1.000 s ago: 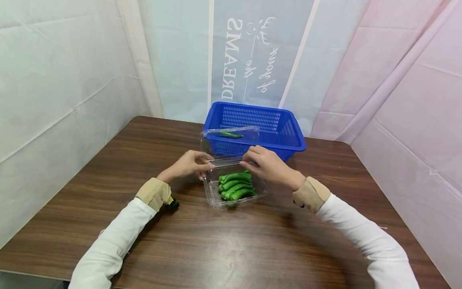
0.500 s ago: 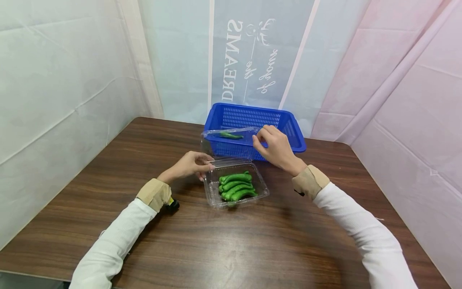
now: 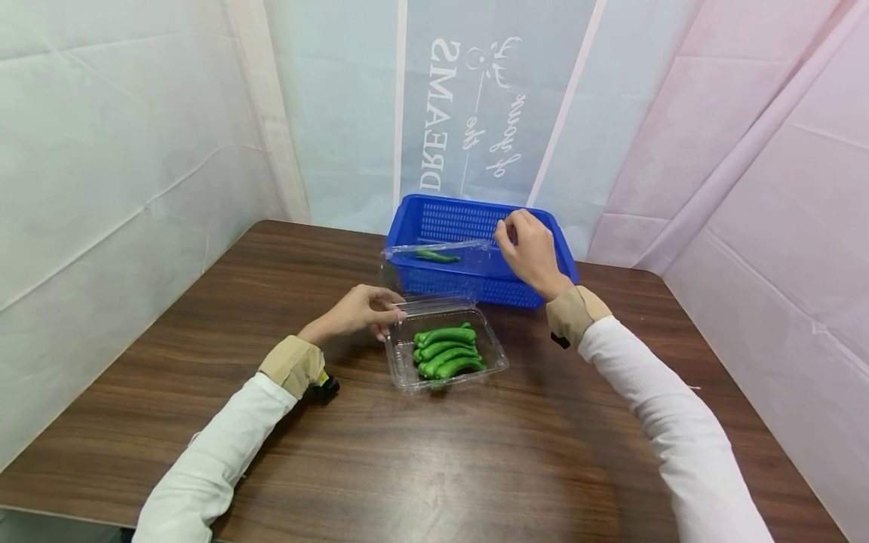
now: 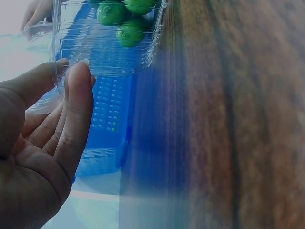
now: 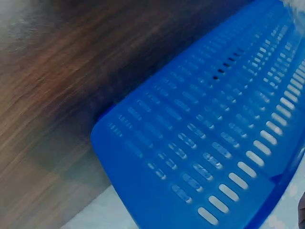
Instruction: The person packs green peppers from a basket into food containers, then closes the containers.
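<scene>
A clear plastic clamshell box [image 3: 399,371] stands on the table with its lid raised toward the blue basket [image 3: 563,260]. Several green peppers [image 3: 444,353] lie side by side in its base. My left hand [image 3: 363,309] pinches the box's left back edge; the left wrist view shows thumb and fingertips on the clear rim [image 4: 58,78]. Over the right part of the basket is my right hand [image 3: 532,253], fingers loosely bent, with nothing visible in them. One more green pepper [image 3: 437,256] shows through the lid, inside the basket.
The brown wooden table [image 3: 434,467] extends in front of the box and to both sides. A printed cloth [image 3: 475,98] hangs behind the basket, and pale sheets [image 3: 122,151] enclose the sides. The basket's slotted wall [image 5: 190,124] fills much of the right wrist view.
My right hand has left the box's back right edge and moved back and right, over the basket. The left hand still pinches the box, and the peppers in it have not moved.
</scene>
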Action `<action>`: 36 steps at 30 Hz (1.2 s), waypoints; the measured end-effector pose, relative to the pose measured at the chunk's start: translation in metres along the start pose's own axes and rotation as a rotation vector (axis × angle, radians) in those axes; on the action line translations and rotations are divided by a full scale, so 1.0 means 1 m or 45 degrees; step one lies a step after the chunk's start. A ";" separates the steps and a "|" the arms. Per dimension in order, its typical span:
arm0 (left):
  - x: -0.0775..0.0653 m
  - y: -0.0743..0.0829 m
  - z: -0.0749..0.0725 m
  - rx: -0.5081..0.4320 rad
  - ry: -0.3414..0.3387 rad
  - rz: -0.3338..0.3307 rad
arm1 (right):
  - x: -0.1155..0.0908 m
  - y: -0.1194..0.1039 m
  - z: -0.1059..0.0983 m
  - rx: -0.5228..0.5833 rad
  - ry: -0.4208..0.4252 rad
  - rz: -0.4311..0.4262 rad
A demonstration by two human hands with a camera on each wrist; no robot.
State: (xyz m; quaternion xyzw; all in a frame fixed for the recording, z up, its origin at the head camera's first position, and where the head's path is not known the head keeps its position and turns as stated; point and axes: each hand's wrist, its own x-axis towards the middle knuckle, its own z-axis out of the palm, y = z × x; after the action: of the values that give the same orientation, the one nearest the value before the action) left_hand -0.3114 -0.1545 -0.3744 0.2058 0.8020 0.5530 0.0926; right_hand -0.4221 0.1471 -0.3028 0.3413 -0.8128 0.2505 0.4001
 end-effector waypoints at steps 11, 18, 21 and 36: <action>0.001 -0.002 -0.001 -0.005 -0.011 0.000 | 0.019 0.018 0.024 0.011 -0.254 0.206; 0.000 -0.001 -0.001 -0.034 -0.030 -0.003 | 0.027 0.023 0.037 0.084 -0.562 0.195; -0.002 0.005 -0.001 -0.053 -0.044 -0.007 | 0.031 0.024 0.042 0.108 -0.676 0.201; -0.008 0.022 0.001 -0.052 -0.062 0.007 | 0.042 0.003 0.067 0.070 -1.231 0.137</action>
State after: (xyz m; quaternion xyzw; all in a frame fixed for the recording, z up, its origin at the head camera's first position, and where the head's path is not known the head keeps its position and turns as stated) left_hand -0.2989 -0.1502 -0.3548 0.2196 0.7875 0.5643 0.1147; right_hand -0.4755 0.0883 -0.3062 0.3865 -0.9151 0.1051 -0.0461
